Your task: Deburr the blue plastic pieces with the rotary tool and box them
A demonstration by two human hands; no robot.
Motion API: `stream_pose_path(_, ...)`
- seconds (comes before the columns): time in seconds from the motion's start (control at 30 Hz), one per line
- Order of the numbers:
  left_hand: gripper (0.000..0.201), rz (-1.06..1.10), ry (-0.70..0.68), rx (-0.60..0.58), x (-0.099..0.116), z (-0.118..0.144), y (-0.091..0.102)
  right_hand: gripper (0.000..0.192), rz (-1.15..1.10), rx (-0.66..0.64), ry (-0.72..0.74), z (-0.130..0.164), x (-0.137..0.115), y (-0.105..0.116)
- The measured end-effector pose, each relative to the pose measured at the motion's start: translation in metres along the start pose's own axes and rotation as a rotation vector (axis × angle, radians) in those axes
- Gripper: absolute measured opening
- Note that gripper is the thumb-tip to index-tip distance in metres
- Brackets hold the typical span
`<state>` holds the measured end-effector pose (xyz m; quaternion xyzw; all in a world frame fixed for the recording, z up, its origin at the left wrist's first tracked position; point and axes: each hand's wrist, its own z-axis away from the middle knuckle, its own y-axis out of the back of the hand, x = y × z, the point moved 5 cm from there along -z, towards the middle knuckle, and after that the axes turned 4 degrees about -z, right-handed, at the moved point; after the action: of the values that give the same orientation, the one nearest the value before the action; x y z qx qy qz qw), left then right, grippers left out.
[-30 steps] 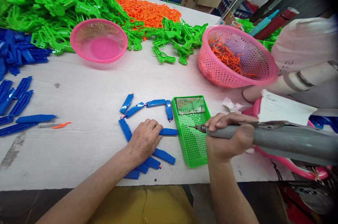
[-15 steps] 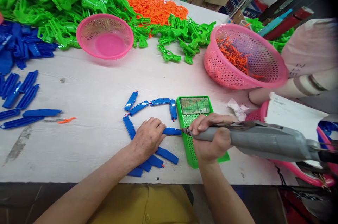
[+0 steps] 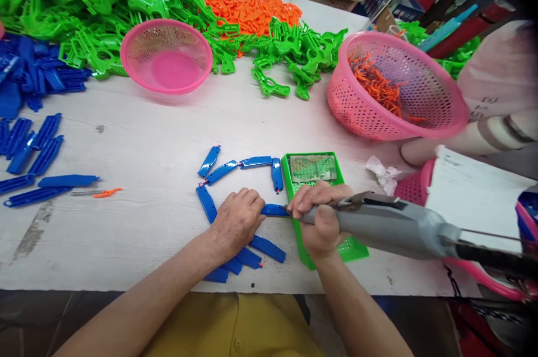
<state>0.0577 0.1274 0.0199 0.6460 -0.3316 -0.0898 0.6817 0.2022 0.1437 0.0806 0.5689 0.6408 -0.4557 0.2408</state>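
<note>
My left hand point(image 3: 235, 221) presses down on a blue plastic part point(image 3: 274, 210) lying on the white table point(image 3: 147, 138). My right hand point(image 3: 319, 217) grips a grey electric screwdriver point(image 3: 386, 225); its tip meets the right end of that blue part. Several more blue parts point(image 3: 235, 169) lie in a ring around my left hand. A green perforated tray point(image 3: 313, 169) sits under my right hand.
An empty pink basket point(image 3: 166, 54) stands at the back left, and a pink basket of orange pieces point(image 3: 395, 88) at the right. Green parts point(image 3: 105, 4), orange parts point(image 3: 247, 7) and blue parts point(image 3: 29, 105) are heaped behind. Another person's arm point(image 3: 462, 138) rests at the right.
My right hand has moved the screwdriver left from over the green tray until its tip touches the blue part under my left hand. The left hand has stayed put.
</note>
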Motion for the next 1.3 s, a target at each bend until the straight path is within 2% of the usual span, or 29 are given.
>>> stream_pose_path(0.13, 0.006, 0.01, -0.006, 0.032, -0.001, 0.001, -0.001, 0.018, -0.019, 0.127, -0.021, -0.015, -0.009, 0.019)
stream_pose_path(0.27, 0.006, 0.025, -0.03, 0.066, -0.002, 0.002, -0.002, 0.022, 0.043, 0.32, 0.112, -0.029, -0.024, 0.048)
stream_pose_path(0.33, 0.007, 0.01, -0.028, 0.073, -0.003, 0.002, -0.002, 0.021, 0.061, 0.357, 0.124, -0.03, -0.022, 0.056)
stream_pose_path(0.53, 0.009, 0.008, -0.03, 0.064, -0.004, 0.001, -0.001, 0.017, 0.093, 0.352, 0.077, -0.022, -0.007, 0.054)
stream_pose_path(0.97, 0.008, 0.017, -0.019, 0.06, -0.004, 0.002, -0.002, 0.012, 0.082, 0.302, 0.075, -0.021, -0.001, 0.051)
stream_pose_path(1.17, 0.025, 0.222, -0.037, 0.111, -0.011, 0.009, 0.004, 0.009, 0.121, 0.247, 0.11, -0.02, -0.002, 0.045)
stream_pose_path(1.3, 0.016, 0.273, -0.04, 0.131, -0.014, 0.01, 0.004, 0.01, 0.1, 0.212, 0.109, -0.022, -0.004, 0.043)
